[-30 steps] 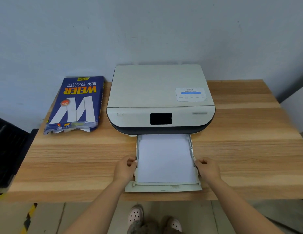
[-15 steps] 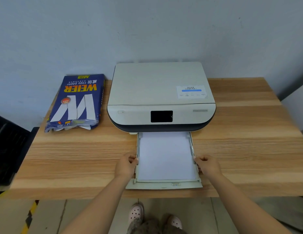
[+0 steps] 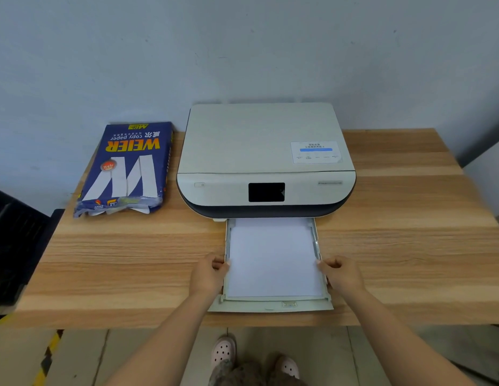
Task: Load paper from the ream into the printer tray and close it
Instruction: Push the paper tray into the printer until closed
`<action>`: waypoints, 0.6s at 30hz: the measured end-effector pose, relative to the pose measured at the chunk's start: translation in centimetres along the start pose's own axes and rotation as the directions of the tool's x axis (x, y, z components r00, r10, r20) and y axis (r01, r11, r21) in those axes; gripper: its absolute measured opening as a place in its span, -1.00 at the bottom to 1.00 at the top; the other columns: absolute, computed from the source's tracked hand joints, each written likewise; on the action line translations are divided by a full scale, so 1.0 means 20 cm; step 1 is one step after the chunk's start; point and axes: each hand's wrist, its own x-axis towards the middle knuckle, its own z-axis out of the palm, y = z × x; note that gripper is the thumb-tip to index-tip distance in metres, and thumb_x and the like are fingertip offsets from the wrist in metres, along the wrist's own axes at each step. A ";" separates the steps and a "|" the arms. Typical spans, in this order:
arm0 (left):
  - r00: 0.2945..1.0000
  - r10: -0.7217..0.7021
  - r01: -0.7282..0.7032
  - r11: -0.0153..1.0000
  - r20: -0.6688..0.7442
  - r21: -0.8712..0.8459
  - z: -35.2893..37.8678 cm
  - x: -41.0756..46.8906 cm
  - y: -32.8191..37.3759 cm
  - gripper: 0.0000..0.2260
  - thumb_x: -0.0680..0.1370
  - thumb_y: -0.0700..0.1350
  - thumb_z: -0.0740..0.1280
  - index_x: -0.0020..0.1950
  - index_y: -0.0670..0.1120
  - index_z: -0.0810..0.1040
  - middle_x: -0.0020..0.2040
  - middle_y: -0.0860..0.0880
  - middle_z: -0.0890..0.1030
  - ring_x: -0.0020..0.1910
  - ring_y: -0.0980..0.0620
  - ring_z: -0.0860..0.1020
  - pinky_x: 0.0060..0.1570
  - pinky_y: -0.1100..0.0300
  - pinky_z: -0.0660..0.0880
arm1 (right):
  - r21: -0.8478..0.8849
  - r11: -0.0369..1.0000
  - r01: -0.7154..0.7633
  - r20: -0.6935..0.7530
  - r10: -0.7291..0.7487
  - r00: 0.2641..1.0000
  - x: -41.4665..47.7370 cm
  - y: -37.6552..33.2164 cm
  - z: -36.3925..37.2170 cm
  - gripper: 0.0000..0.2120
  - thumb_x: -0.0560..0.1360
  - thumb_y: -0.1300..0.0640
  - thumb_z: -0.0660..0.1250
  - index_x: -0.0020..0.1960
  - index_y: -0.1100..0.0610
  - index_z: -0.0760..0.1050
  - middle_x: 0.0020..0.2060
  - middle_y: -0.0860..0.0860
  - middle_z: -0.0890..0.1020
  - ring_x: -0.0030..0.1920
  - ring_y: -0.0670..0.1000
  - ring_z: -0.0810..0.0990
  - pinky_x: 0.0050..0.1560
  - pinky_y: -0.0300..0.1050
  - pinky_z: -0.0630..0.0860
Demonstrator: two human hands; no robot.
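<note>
Head view: the tray point(image 3: 272, 306) sticks out from the printer point(image 3: 266, 162) on the desk point(image 3: 410, 246), paper point(image 3: 273, 257) lying flat inside. The left hand point(image 3: 209, 277) and right hand point(image 3: 343, 277) each have fingers curled, gripping the tray's side rails. The ream point(image 3: 126, 171) lies left of the printer.

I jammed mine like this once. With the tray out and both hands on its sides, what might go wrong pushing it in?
The left hand and right hand grip the tray apart, so an uneven push may skew it. Fingers over the paper edges might buckle sheets.
</note>
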 end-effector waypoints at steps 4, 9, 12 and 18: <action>0.999 0.041 -0.039 0.995 -0.018 0.097 0.01 -0.01 0.01 -0.88 0.54 -0.13 0.31 0.03 -0.13 0.56 -0.16 0.01 0.57 -0.20 0.06 0.51 -0.34 0.27 0.38 | 0.004 1.000 -0.001 -0.009 0.001 1.000 0.01 0.01 0.01 -0.83 0.47 0.10 0.38 -0.19 0.21 0.59 -0.29 0.07 0.64 -0.30 0.01 0.55 -0.27 -0.12 0.49; 0.994 0.105 -0.104 0.979 0.004 0.178 0.01 -0.01 0.01 -0.93 0.54 -0.17 0.29 -0.04 -0.12 0.56 -0.16 -0.03 0.61 -0.24 0.05 0.53 -0.24 0.18 0.48 | -0.046 0.998 0.037 -0.030 -0.038 0.999 0.01 0.02 0.01 -0.84 0.48 0.13 0.36 -0.17 0.22 0.60 -0.34 0.08 0.63 -0.38 0.00 0.52 -0.43 -0.19 0.41; 0.997 0.081 -0.080 0.990 -0.003 0.112 0.01 0.00 -0.01 -0.90 0.53 -0.17 0.31 0.02 -0.11 0.55 -0.10 -0.04 0.62 -0.22 0.08 0.53 -0.25 0.20 0.47 | -0.063 0.997 0.046 -0.047 -0.049 0.998 0.02 0.02 0.01 -0.89 0.47 0.13 0.37 -0.12 0.17 0.60 -0.28 0.04 0.65 -0.32 -0.04 0.56 -0.41 -0.24 0.38; 0.981 0.187 -0.186 0.982 0.045 -0.010 0.00 0.02 -0.02 -0.62 0.53 -0.11 0.33 0.34 -0.02 0.42 0.08 -0.04 0.51 -0.12 0.16 0.52 -0.08 0.27 0.47 | 0.009 0.971 0.238 -0.020 -0.237 0.971 0.00 0.00 0.04 -0.66 0.48 0.19 0.37 0.25 0.13 0.50 -0.02 0.02 0.62 -0.03 0.00 0.56 0.03 -0.14 0.47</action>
